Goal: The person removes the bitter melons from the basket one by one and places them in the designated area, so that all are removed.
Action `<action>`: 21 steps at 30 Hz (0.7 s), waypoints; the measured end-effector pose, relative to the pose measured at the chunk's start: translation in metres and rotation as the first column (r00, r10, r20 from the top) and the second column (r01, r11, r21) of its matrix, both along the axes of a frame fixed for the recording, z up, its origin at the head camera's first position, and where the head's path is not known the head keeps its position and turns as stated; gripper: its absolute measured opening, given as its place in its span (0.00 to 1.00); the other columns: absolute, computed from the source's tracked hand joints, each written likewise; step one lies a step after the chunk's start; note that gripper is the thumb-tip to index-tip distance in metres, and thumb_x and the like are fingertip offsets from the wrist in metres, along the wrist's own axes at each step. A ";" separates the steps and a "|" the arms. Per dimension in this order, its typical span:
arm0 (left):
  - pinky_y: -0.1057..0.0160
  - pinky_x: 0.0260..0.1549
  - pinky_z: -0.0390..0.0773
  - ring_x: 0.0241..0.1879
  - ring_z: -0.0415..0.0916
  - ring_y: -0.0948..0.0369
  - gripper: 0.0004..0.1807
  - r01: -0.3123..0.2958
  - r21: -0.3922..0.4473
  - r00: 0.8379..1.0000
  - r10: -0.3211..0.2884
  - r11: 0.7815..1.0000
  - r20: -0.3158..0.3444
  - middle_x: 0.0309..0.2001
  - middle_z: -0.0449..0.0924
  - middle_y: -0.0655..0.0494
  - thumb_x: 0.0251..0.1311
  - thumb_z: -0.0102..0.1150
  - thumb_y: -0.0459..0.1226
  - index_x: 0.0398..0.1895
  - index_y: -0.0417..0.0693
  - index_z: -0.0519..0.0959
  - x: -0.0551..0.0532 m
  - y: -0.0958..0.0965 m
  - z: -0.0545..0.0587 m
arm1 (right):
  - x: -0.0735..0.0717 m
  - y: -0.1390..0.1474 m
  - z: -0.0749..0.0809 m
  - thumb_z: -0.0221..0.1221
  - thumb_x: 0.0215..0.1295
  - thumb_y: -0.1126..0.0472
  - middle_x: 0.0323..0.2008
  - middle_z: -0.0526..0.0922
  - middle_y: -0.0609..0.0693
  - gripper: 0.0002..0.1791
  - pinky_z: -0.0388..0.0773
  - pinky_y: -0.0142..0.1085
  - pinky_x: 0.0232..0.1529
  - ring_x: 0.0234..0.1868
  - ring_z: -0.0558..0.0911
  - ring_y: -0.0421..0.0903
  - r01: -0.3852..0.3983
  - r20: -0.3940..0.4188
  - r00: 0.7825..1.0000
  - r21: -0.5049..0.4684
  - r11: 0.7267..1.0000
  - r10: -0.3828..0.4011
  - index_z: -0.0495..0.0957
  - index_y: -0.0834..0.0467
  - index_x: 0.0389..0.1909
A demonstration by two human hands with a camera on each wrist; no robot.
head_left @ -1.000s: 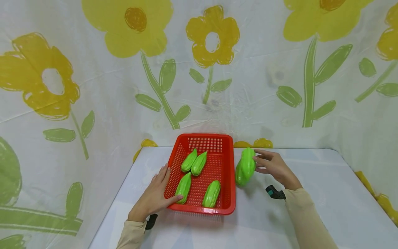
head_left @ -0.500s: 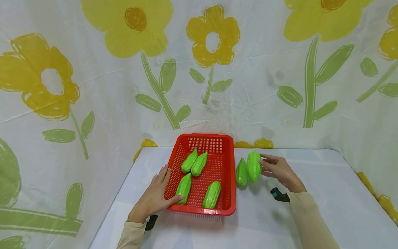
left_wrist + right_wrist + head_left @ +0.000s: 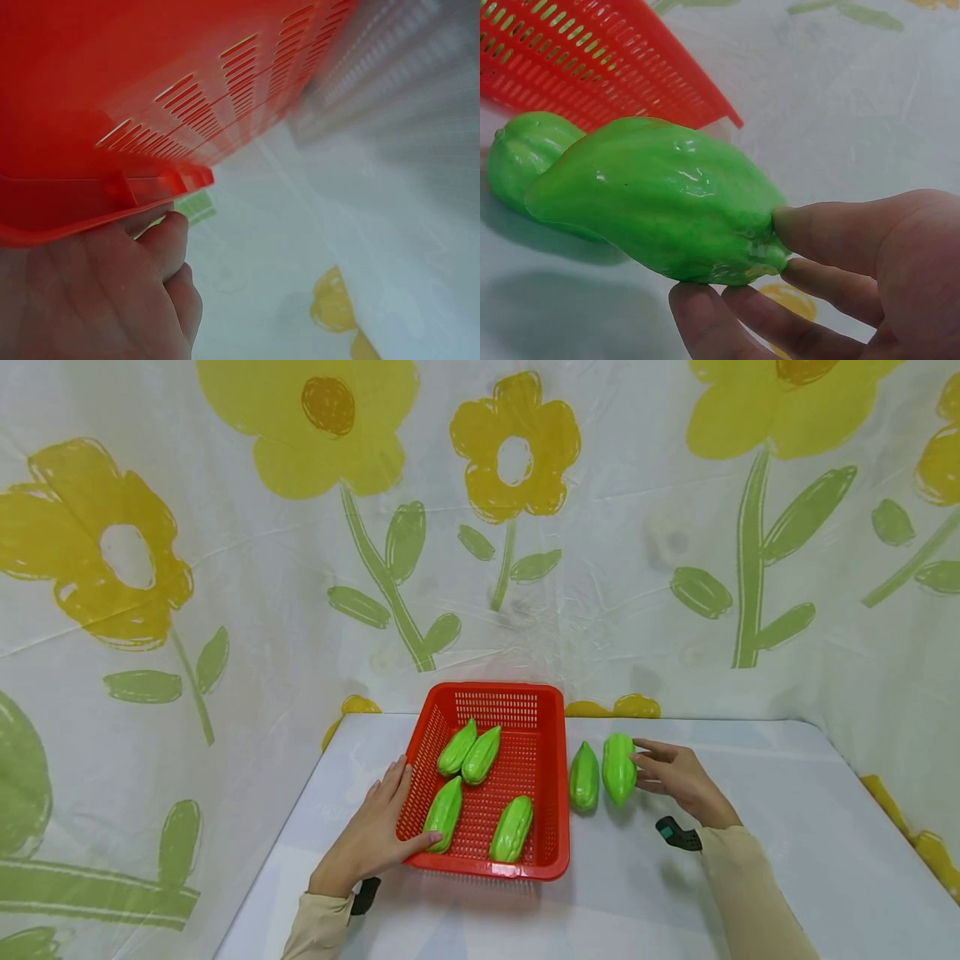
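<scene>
My right hand (image 3: 678,777) pinches a glossy green papaya (image 3: 619,770) at its stem end, thumb on one side and fingertips on the other. In the right wrist view this papaya (image 3: 660,199) hangs pointed end away from the hand, overlapping a second papaya (image 3: 536,154). That second papaya (image 3: 583,778) lies on the table just right of a red plastic basket (image 3: 551,868). At the basket's near left corner my left hand (image 3: 367,835) grips the rim, thumb over the front edge and fingers along the left side. The left wrist view shows the fingers (image 3: 169,244) bent below the rim.
Several green papayas lie in the basket, among them one papaya (image 3: 512,829) at the front right and another papaya (image 3: 443,814) near my left thumb. The pale table (image 3: 750,793) meets a flower-printed curtain (image 3: 615,610) at its back edge.
My right hand has moved right and slightly toward me with its papaya, whose pointed end now faces the near side. A gap has opened to the neighbouring papaya. The left hand and basket stay put.
</scene>
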State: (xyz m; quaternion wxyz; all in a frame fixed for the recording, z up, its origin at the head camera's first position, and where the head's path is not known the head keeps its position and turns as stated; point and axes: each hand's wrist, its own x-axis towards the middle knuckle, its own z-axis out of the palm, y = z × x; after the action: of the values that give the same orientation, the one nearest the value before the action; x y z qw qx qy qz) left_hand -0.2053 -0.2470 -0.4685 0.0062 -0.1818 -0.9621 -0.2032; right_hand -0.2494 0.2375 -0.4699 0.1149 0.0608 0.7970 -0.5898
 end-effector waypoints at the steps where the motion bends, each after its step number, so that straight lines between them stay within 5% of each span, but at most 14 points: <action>1: 0.39 0.81 0.52 0.84 0.45 0.43 0.66 -0.001 -0.001 1.000 0.001 1.000 -0.001 0.85 0.41 0.43 0.55 0.61 0.71 0.83 0.37 0.47 0.000 0.000 0.000 | 0.000 0.001 -0.001 0.57 0.78 0.51 0.70 0.70 0.72 0.38 0.88 0.36 0.51 0.45 0.87 0.37 -0.001 0.001 1.000 0.000 1.000 0.001 0.58 0.65 0.79; 21: 0.38 0.80 0.53 0.84 0.45 0.43 0.66 -0.001 -0.005 1.000 0.001 1.000 0.004 0.85 0.40 0.44 0.56 0.60 0.71 0.83 0.37 0.47 0.000 0.000 0.001 | -0.002 0.008 -0.021 0.57 0.78 0.52 0.71 0.70 0.72 0.37 0.87 0.41 0.54 0.47 0.87 0.38 -0.010 0.015 1.000 0.003 1.000 0.010 0.59 0.68 0.78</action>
State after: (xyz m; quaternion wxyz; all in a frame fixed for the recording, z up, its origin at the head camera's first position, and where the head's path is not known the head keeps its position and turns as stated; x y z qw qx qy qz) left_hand -0.2057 -0.2470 -0.4679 0.0037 -0.1810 -0.9627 -0.2011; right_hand -0.2510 0.2452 -0.4905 0.1236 0.0613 0.7975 -0.5874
